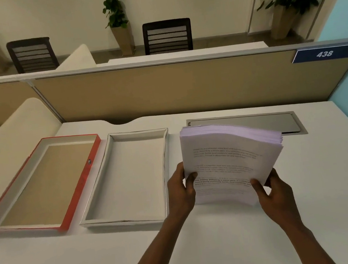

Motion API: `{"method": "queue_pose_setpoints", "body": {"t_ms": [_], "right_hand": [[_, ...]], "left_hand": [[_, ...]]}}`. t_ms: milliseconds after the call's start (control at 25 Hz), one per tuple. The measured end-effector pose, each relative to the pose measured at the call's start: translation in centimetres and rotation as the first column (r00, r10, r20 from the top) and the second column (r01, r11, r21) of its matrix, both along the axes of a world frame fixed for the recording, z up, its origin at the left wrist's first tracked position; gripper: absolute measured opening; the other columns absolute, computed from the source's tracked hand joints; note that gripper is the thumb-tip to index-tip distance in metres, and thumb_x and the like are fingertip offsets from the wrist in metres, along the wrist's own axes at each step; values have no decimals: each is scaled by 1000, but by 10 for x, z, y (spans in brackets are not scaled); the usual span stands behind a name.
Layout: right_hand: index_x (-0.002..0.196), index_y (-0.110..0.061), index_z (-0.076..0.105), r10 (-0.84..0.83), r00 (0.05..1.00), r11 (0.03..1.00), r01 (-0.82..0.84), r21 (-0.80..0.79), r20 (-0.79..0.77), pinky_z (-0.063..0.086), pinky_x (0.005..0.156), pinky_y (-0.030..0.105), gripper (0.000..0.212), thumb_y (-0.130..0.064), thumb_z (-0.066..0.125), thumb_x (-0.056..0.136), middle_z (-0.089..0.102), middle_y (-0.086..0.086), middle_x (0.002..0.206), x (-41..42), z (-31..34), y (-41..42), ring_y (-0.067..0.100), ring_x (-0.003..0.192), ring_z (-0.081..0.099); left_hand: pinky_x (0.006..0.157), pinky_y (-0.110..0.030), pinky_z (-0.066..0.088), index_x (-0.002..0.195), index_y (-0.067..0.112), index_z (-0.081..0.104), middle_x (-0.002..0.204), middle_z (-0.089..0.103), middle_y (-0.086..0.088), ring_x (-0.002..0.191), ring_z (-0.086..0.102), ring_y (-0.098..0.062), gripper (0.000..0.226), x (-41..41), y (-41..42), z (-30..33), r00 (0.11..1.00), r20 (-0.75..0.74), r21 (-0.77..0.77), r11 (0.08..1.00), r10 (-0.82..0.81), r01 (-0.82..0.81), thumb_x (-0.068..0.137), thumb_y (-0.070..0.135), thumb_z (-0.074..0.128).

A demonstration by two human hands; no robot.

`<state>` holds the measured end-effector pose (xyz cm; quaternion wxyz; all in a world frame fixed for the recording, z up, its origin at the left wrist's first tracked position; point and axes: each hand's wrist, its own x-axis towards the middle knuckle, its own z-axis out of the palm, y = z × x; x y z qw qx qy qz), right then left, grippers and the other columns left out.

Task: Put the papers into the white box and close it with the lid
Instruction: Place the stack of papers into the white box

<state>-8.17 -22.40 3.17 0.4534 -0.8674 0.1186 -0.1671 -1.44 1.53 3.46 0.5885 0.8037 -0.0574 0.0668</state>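
Two hands grip one thick stack of papers by its near corners, the left hand and the right hand each closed with thumb on top, tilting the stack above the white bench. Just left lies one empty white box, open. Beyond it lies one red-edged lid, inside up. A grey cable hatch sits behind the papers. Two chairs and three plants stand past the divider.
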Motion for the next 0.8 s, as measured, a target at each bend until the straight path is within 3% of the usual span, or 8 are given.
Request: {"method": "queue_pose_setpoints", "body": {"t_ms": [160,360,440,600,720,800], "right_hand": [[108,-11,58,-18,1000,999,18,-48,3,43,57,15,24,-26,66,90,71,7,93,11,8,4,25,75,66],[106,-23,58,80,997,988,-80,132,2,51,54,8,27,-38,66,86,69,-13,93,33,42,38,3,78,68],[112,-24,62,173,985,948,-165,273,-7,58,63,15,28,-35,68,87,70,-18,101,51,53,64,6,84,72],[115,-21,68,302,952,835,-240,495,-49,60,77,31,26,-21,72,89,76,-9,107,98,61,131,10,92,74],[115,-13,69,336,925,812,-189,552,-178,59,87,44,27,-20,72,89,75,3,110,134,49,182,21,96,73],[103,-14,71,337,892,820,-122,559,-301,60,86,48,15,-21,71,90,76,7,109,151,36,209,23,92,74]], "left_hand": [[84,-31,64,118,18,65,105,71,23,95,72,-10,28,12,7,19,999,25,-10,1000,-25,25,95,3,60],[72,-9,57,127,23,63,107,68,27,86,71,6,32,28,55,56,999,34,3,1000,12,-13,96,21,66],[69,-12,59,128,27,63,107,70,22,84,73,0,34,37,92,73,998,-5,37,997,68,-68,94,28,68],[80,-40,65,131,24,65,113,75,2,88,76,-18,36,68,170,90,965,-211,130,983,158,-132,96,28,66],[71,-33,63,129,19,67,110,76,-2,78,75,-14,33,94,214,81,914,-325,233,957,243,-172,96,25,66],[73,-31,60,129,15,67,115,74,-5,82,73,-19,35,110,231,65,898,-338,334,928,282,-165,96,25,67]]}}
